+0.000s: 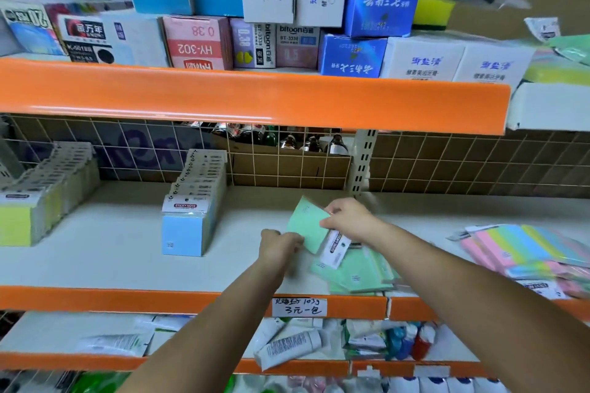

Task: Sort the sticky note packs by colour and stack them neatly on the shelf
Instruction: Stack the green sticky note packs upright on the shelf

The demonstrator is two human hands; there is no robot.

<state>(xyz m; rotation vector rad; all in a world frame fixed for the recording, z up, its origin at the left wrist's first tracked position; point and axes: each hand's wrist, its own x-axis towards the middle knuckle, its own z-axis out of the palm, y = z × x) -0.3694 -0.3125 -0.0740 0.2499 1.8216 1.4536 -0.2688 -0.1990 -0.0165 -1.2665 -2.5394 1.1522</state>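
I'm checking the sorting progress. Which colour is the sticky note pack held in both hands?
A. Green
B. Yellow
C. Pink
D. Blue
A. The left hand and right hand together hold a green sticky note pack above more green packs lying on the shelf.

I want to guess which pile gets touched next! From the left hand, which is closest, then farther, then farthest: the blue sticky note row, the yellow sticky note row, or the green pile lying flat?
From the left hand, in the head view:
1. Green pile, lying flat just to its right, near the shelf's front edge.
2. Blue sticky note row, standing to its left.
3. Yellow sticky note row, at the shelf's far left.
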